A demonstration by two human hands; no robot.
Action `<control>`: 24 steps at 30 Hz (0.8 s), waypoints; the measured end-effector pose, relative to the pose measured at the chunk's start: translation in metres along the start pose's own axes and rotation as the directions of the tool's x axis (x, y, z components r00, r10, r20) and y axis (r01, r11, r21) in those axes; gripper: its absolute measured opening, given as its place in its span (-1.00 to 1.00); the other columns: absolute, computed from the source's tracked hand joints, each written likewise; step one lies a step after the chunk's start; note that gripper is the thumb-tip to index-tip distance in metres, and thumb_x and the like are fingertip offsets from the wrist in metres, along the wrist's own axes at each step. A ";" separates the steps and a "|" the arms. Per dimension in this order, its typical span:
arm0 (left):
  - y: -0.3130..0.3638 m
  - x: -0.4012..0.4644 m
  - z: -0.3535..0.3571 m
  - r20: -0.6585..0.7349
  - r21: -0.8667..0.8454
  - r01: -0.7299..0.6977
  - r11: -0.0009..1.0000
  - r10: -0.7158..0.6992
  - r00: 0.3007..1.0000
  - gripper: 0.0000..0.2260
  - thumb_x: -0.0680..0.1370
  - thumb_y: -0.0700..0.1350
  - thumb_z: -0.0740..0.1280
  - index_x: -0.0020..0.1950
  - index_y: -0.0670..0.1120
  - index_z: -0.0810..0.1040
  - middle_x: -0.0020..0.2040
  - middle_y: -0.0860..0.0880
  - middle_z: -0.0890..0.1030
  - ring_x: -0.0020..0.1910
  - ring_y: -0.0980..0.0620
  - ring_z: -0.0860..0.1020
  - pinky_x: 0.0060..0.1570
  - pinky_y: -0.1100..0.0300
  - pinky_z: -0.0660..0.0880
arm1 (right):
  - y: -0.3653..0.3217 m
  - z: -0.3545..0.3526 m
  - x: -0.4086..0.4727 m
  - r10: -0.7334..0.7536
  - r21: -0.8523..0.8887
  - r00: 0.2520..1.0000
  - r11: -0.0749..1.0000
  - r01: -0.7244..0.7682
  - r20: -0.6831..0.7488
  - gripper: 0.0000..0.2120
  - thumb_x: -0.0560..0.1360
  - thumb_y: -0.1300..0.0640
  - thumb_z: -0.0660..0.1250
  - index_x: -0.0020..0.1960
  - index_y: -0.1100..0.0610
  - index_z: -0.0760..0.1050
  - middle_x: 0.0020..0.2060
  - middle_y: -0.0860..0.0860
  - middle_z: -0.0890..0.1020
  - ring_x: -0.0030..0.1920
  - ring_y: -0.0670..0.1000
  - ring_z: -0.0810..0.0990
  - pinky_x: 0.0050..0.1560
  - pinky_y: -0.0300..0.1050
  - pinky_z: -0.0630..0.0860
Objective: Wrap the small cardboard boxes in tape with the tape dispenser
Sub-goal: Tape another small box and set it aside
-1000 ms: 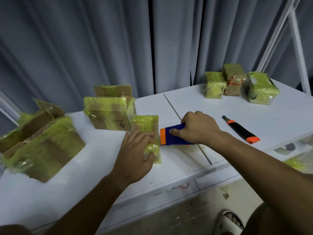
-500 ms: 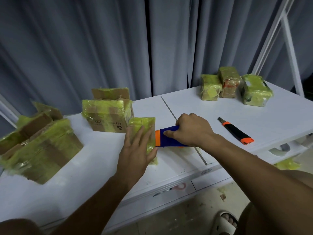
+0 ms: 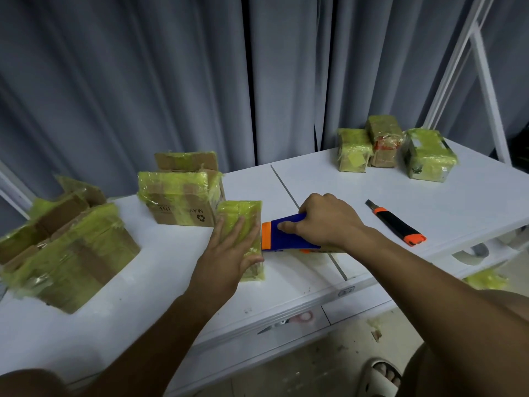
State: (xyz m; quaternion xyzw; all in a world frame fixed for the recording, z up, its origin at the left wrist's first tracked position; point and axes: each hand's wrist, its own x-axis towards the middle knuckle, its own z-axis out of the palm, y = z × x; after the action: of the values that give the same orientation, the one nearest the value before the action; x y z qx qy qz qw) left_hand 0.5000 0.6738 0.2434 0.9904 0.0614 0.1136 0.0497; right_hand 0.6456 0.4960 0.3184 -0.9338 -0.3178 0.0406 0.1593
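Left hand lies flat on small box, fingers straight and pressing its yellow-green taped top, thumb at the right side. Box stands mid table, near front edge. Right hand grips blue-orange tape dispenser, fingers curled round the handle, orange end touching the box's right side. Bigger taped carton just behind the box. Open taped carton far left. Three wrapped boxes back right. Utility knife right of the dispenser, apart.
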 end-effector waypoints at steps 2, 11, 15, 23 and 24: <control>0.000 0.000 -0.001 0.042 -0.009 0.016 1.000 -0.015 0.999 -0.39 0.57 0.31 -0.06 0.59 0.17 -0.08 0.61 0.04 0.02 0.58 -0.12 -0.18 0.45 0.15 -0.16 | 0.001 0.000 0.000 0.003 0.006 1.000 1.000 -0.003 -0.004 -0.49 0.44 -0.38 0.36 -0.15 0.10 0.60 -0.22 0.02 0.62 -0.16 0.06 0.60 -0.18 -0.03 0.54; 0.004 0.002 -0.020 0.171 -0.103 0.016 0.995 0.002 0.985 -0.41 0.64 0.13 0.13 0.58 0.19 -0.13 0.59 0.14 -0.15 0.45 0.10 -0.40 0.52 -0.17 -0.18 | 0.003 -0.002 0.001 -0.015 0.012 1.000 1.000 0.015 0.000 -0.49 0.43 -0.40 0.36 -0.19 0.08 0.57 -0.27 0.02 0.57 -0.15 0.07 0.59 -0.25 -0.07 0.46; 0.012 0.009 -0.028 0.233 -0.077 0.052 0.996 -0.033 0.972 -0.39 0.65 0.09 0.16 0.58 0.19 -0.14 0.60 0.13 -0.15 0.52 -0.07 -0.36 0.53 -0.14 -0.15 | 0.003 -0.003 0.002 -0.013 -0.023 1.000 1.000 0.013 -0.011 -0.49 0.44 -0.41 0.35 -0.14 0.07 0.53 -0.24 0.00 0.53 -0.11 0.07 0.57 -0.21 -0.07 0.46; 0.036 0.048 -0.032 0.114 -0.059 0.070 0.996 -0.063 0.992 -0.44 0.68 0.06 0.11 0.60 0.15 -0.10 0.61 0.03 0.03 0.56 -0.22 -0.22 0.50 -0.14 -0.18 | 0.016 -0.019 0.007 0.043 -0.043 0.991 0.998 -0.049 -0.123 -0.50 0.43 -0.40 0.35 -0.12 0.07 0.49 -0.24 0.01 0.48 -0.14 0.10 0.55 -0.20 -0.08 0.45; 0.039 0.056 -0.032 0.107 -0.054 0.081 0.995 -0.075 0.991 -0.44 0.67 0.07 0.11 0.60 0.16 -0.09 0.61 0.03 0.04 0.56 -0.27 -0.18 0.50 -0.16 -0.14 | 0.019 -0.023 0.008 0.058 -0.039 0.988 0.997 -0.064 -0.143 -0.50 0.43 -0.40 0.35 -0.11 0.07 0.50 -0.25 0.01 0.48 -0.15 0.10 0.55 -0.22 -0.09 0.44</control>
State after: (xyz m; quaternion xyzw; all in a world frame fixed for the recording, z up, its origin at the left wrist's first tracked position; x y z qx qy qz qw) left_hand 0.5509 0.6455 0.2910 0.9900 0.0939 0.0611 0.0859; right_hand 0.6673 0.4805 0.3344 -0.9469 -0.2777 -0.0280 0.1599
